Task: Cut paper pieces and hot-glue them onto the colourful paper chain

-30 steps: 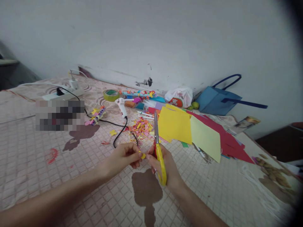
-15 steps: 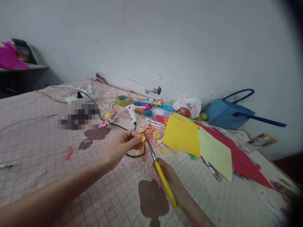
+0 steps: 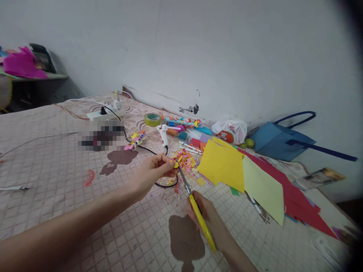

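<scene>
Between the thumb and fingers of my left hand [image 3: 155,172] is pinched a small piece of yellow paper [image 3: 176,165]. My right hand [image 3: 205,211] is wrapped round a pair of scissors [image 3: 200,217] with yellow handles. The blades point up and away, their tips at the edge of the yellow piece; whether they touch it I cannot tell. Just beyond the tips lies a heap of small colourful paper scraps [image 3: 185,160]. A white hot glue gun [image 3: 163,135] stands behind my left hand, its black cord running under that hand.
Yellow sheets [image 3: 222,164], a pale green sheet [image 3: 263,189] and red sheets [image 3: 295,202] lie at the right. Behind them rests a blue bag [image 3: 283,141] by the wall. A power strip [image 3: 104,113], tape roll [image 3: 152,119] and decorated stick [image 3: 137,141] are farther left.
The view has shifted slightly left, so everything sits further right in the picture. Both hands keep their hold, and the scissor tips are now closer to the yellow piece.
</scene>
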Demonstrator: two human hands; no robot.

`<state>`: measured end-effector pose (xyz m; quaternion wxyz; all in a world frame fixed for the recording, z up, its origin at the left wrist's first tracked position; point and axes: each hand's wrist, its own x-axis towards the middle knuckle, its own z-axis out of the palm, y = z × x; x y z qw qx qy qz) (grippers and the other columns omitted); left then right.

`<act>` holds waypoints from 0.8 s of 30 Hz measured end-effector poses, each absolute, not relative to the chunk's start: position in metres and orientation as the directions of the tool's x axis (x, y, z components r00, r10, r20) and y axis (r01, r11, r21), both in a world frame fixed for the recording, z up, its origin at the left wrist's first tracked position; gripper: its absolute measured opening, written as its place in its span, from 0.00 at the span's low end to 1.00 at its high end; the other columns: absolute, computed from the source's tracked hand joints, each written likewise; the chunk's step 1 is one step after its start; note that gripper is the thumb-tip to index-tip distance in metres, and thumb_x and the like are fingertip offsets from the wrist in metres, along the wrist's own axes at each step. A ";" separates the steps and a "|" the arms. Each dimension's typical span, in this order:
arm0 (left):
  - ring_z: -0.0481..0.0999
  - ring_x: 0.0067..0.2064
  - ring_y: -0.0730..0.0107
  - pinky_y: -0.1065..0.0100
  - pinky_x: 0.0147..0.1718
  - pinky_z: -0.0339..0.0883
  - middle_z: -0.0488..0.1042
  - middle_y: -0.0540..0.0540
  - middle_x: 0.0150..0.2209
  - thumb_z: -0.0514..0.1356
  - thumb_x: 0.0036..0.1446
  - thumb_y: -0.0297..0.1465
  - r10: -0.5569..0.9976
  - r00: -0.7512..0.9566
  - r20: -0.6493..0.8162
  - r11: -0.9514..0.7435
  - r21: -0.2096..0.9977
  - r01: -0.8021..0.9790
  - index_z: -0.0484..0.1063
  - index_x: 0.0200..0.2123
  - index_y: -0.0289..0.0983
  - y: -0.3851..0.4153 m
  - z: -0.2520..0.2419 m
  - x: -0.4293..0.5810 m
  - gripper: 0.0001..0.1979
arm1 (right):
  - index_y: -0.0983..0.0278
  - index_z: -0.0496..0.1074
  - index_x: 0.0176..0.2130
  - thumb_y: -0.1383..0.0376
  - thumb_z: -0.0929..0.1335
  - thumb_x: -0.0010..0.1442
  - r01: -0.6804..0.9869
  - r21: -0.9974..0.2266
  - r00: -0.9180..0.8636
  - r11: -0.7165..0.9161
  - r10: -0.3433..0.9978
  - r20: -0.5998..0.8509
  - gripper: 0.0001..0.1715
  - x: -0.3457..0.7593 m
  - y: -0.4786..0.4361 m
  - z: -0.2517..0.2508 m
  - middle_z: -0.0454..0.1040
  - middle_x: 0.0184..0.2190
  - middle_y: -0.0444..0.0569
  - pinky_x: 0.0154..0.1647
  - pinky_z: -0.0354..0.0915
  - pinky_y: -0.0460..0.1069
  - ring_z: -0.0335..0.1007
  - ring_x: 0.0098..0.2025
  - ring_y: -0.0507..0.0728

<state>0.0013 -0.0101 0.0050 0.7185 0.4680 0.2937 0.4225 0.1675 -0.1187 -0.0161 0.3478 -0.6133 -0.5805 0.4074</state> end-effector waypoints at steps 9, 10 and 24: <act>0.75 0.31 0.75 0.71 0.36 0.68 0.76 0.50 0.28 0.64 0.50 0.34 0.880 0.475 -0.033 0.209 0.923 -0.324 0.69 0.28 0.34 -0.009 0.004 0.001 0.10 | 0.61 0.58 0.25 0.51 0.64 0.56 0.451 -0.886 0.017 -0.102 0.994 -0.106 0.18 0.170 -0.118 -0.021 0.56 0.18 0.38 0.18 0.51 0.43 0.51 0.19 0.48; 0.75 0.31 0.75 0.71 0.36 0.68 0.76 0.50 0.28 0.64 0.50 0.34 0.880 0.473 -0.034 0.210 0.922 -0.324 0.69 0.28 0.34 -0.010 0.005 0.001 0.10 | 0.61 0.58 0.25 0.51 0.64 0.56 0.451 -0.887 0.019 -0.101 0.994 -0.103 0.19 0.171 -0.118 -0.022 0.56 0.18 0.38 0.18 0.51 0.43 0.51 0.19 0.48; 0.75 0.30 0.77 0.73 0.35 0.69 0.76 0.51 0.27 0.64 0.50 0.33 0.884 0.465 -0.035 0.215 0.916 -0.340 0.68 0.28 0.34 -0.010 0.005 0.002 0.09 | 0.61 0.59 0.25 0.52 0.64 0.55 0.413 -0.900 0.027 -0.138 0.990 -0.139 0.18 0.168 -0.119 -0.019 0.56 0.17 0.37 0.19 0.51 0.43 0.51 0.19 0.48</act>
